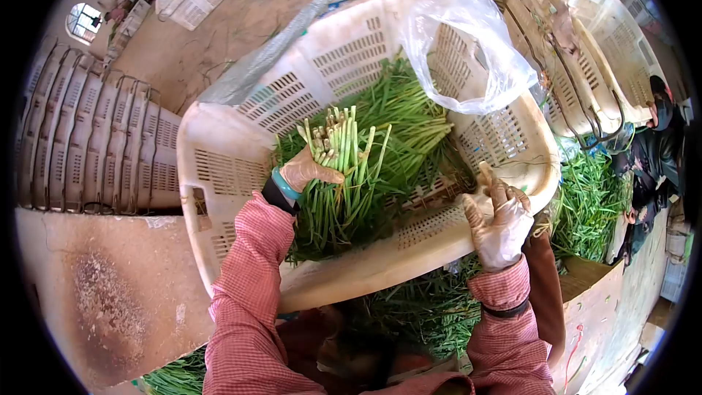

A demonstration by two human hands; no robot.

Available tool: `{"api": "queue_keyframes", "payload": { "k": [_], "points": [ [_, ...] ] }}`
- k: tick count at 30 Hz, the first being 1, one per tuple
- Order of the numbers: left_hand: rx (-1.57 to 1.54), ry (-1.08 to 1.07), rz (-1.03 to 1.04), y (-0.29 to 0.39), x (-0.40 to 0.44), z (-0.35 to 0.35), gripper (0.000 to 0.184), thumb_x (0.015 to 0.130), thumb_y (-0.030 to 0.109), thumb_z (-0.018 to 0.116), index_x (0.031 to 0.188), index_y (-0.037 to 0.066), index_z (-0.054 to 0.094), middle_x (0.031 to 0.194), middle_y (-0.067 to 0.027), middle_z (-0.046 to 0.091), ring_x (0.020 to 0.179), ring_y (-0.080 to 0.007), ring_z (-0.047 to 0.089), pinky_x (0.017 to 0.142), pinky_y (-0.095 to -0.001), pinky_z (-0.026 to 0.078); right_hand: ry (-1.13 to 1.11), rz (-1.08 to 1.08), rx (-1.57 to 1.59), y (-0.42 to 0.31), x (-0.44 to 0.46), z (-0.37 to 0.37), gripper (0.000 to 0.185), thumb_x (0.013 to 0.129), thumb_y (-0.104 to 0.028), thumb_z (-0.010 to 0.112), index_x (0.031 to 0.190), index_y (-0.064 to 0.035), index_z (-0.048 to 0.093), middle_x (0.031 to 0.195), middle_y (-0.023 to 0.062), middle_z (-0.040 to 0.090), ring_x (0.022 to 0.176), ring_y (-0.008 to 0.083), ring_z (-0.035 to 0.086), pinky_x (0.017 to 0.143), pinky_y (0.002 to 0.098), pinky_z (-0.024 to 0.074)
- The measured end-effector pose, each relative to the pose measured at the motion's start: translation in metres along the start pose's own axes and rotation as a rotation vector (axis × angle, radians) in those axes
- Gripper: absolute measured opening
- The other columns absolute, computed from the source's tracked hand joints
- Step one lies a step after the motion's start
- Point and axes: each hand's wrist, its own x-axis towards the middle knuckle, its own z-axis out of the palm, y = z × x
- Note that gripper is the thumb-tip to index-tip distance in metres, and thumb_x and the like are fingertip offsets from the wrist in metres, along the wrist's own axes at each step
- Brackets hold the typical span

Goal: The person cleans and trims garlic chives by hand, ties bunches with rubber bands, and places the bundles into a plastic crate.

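Observation:
My left hand (306, 171), in a thin glove, is closed around a bunch of green stalks (342, 139) inside the white plastic basket (401, 250). The pale cut ends point up and away, and the leaves hang down toward the near side. More leafy green stalks (417, 113) lie in the basket, their cut ends toward the right. My right hand (501, 223), in a stained thin glove, is at the basket's near right corner with its fingers apart and nothing seen in them. Whether it touches the rim I cannot tell.
A clear plastic bag (468, 44) hangs over the far right rim. Stacked baskets (95, 135) stand at left, others (570, 51) at right. Loose greens (589, 201) lie beside a person's dark clothing (654, 168). A stained board (110, 292) is at lower left.

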Motion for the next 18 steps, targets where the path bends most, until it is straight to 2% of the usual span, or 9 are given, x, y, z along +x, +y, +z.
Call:
{"api": "queue_keyframes", "payload": {
  "k": [2, 4, 6, 8, 10, 11, 14, 16, 18],
  "points": [
    [0.061, 0.072, -0.075, 0.021, -0.03, -0.013, 0.056, 0.059, 0.0, 0.07, 0.112, 0.003, 0.052, 0.098, -0.0047, 0.059, 0.085, -0.0139, 0.057, 0.077, -0.0267, 0.047, -0.21, 0.109, 0.072, -0.019, 0.006, 0.014, 0.099, 0.063, -0.045, 0.07, 0.135, -0.0055, 0.014, 0.13, 0.014, 0.038, 0.115, 0.0255, 0.043, 0.098, 0.0316, 0.0325],
    [0.032, 0.035, 0.003, 0.015, -0.041, -0.03, 0.059, 0.059, 0.0, 0.071, 0.113, 0.003, 0.05, 0.102, -0.0052, 0.058, 0.091, -0.0149, 0.055, 0.082, -0.0281, 0.045, -0.336, -0.082, 0.101, -0.054, 0.021, 0.035, 0.12, 0.056, -0.051, 0.073, 0.136, -0.0052, -0.004, 0.14, 0.0163, 0.013, 0.128, 0.0271, 0.02, 0.107, 0.031, 0.0178],
    [-0.027, -0.047, 0.08, 0.028, -0.052, -0.023, 0.065, 0.057, 0.0, 0.072, 0.117, 0.003, 0.047, 0.112, -0.0057, 0.053, 0.104, -0.0163, 0.049, 0.091, -0.031, 0.039, -0.519, -0.118, 0.412, -0.095, 0.039, 0.078, 0.125, 0.052, -0.042, 0.08, 0.136, -0.0036, -0.004, 0.14, 0.0171, 0.01, 0.129, 0.0251, 0.015, 0.107, 0.0314, 0.0146],
    [-0.009, -0.046, 0.201, 0.06, -0.063, 0.01, 0.066, 0.057, 0.001, 0.072, 0.118, 0.003, 0.047, 0.109, -0.0057, 0.055, 0.101, -0.0166, 0.051, 0.089, -0.0307, 0.041, -0.757, 0.004, 1.075, -0.151, 0.047, 0.074, 0.116, 0.053, -0.024, 0.083, 0.136, -0.0042, 0.004, 0.136, 0.0128, 0.024, 0.122, 0.0221, 0.03, 0.103, 0.0318, 0.025],
    [0.0, 0.123, 0.271, 0.104, -0.078, 0.036, 0.061, 0.06, 0.002, 0.071, 0.117, 0.004, 0.048, 0.107, -0.0055, 0.056, 0.096, -0.0164, 0.054, 0.086, -0.0296, 0.042, -0.53, 0.055, 1.732, -0.183, 0.047, 0.067, 0.08, 0.06, -0.015, 0.08, 0.124, -0.0019, 0.035, 0.118, 0.0098, 0.047, 0.108, 0.0188, 0.046, 0.092, 0.0322, 0.0399],
    [-0.002, 0.181, 0.35, 0.128, -0.083, 0.05, 0.062, 0.061, 0.002, 0.07, 0.118, 0.004, 0.046, 0.108, -0.0061, 0.056, 0.096, -0.0164, 0.054, 0.086, -0.0297, 0.042, -0.341, 0.003, 1.704, -0.195, 0.051, 0.054, 0.057, 0.062, -0.004, 0.076, 0.112, -0.0046, 0.047, 0.106, 0.0041, 0.056, 0.094, 0.0132, 0.053, 0.08, 0.0287, 0.0467],
    [0.063, 0.172, 0.619, 0.202, -0.101, 0.102, 0.066, 0.065, 0.003, 0.07, 0.124, 0.002, 0.039, 0.11, -0.008, 0.055, 0.099, -0.0163, 0.053, 0.088, -0.0301, 0.041, -0.312, 0.071, 1.932, -0.213, 0.061, -0.02, 0.049, 0.064, -0.002, 0.074, 0.107, -0.0031, 0.051, 0.1, 0.0055, 0.059, 0.087, 0.0152, 0.057, 0.075, 0.0286, 0.0484],
    [0.241, -0.026, 0.504, 0.25, -0.132, 0.137, 0.083, 0.062, 0.01, 0.074, 0.131, 0.002, 0.028, 0.122, -0.0106, 0.045, 0.11, -0.0184, 0.045, 0.095, -0.0309, 0.033, -0.176, -0.06, 1.942, -0.216, 0.053, -0.07, 0.048, 0.065, -0.007, 0.075, 0.107, -0.0031, 0.051, 0.1, 0.006, 0.059, 0.09, 0.0164, 0.057, 0.078, 0.0308, 0.0484],
    [0.295, -0.302, 0.394, 0.267, -0.152, 0.14, 0.101, 0.058, 0.019, 0.08, 0.135, 0.005, 0.016, 0.13, -0.0116, 0.035, 0.119, -0.0216, 0.034, 0.1, -0.032, 0.026, -0.157, 0.019, 2.259, -0.212, 0.031, -0.118, 0.045, 0.07, -0.003, 0.068, 0.111, -0.0019, 0.048, 0.1, 0.0085, 0.057, 0.087, 0.0175, 0.058, 0.076, 0.0329, 0.0512]
  ]
}}
